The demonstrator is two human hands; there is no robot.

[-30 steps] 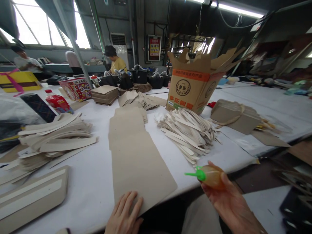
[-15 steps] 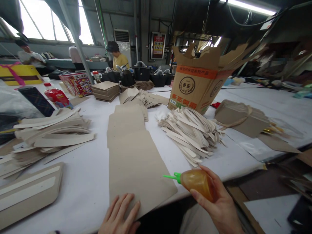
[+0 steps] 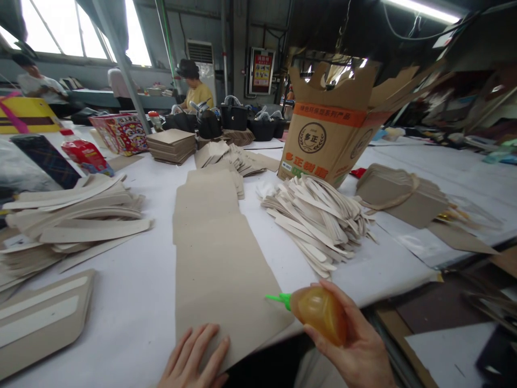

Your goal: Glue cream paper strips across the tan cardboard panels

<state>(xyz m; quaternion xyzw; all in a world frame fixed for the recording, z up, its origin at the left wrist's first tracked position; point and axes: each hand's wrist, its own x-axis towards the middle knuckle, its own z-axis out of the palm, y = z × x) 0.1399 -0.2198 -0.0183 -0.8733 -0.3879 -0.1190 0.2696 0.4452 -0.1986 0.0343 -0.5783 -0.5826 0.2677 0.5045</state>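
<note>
One amber squeeze bottle (image 3: 317,311) is clasped by the curled right hand (image 3: 357,345), green nozzle (image 3: 284,300) over the front cardboard sheet (image 3: 220,275); sheet laid on counter (image 3: 133,291), near edge covered by the flattened left hand (image 3: 196,355).

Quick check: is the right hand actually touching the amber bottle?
Touching. The head view shows the right hand closed around the amber bottle, its thumb lying against the near side with no gap visible.
</note>
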